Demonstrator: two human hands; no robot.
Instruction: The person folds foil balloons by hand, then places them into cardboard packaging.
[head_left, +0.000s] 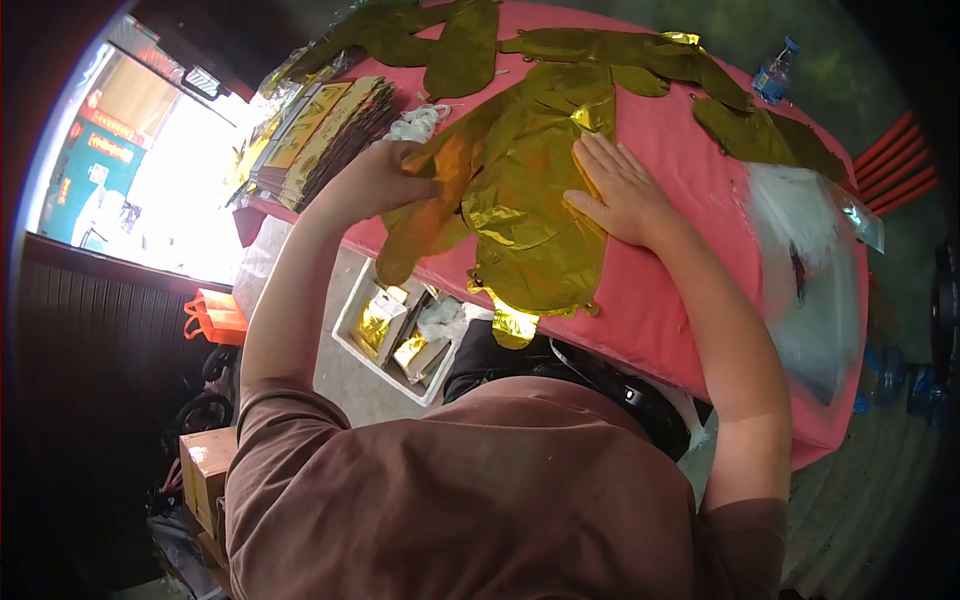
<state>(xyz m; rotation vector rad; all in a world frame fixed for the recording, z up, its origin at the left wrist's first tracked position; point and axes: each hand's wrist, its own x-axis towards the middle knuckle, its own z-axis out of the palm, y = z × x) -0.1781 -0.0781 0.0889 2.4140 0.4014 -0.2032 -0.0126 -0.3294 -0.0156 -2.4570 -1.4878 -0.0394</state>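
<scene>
Gold foil sheets [535,215] lie overlapping on the pink tablecloth [650,300], some hanging over its near edge. My right hand [620,190] rests flat on the right side of the foil, its fingers stretched out. At the foil's left edge, my left hand [385,182] has its thumb and fingers around a fold of orange-tinted gold foil [440,170]. White string [418,123] lies just beyond my left hand. A stack of flat printed packets [320,140] is to the left of it.
More gold foil shapes [462,50] lie at the far side. Clear plastic bags [800,240] cover the table's right end, and a plastic bottle [775,72] stands at its far right. Below the near edge is a white bin [350,300]; an orange bag [217,316] is further left.
</scene>
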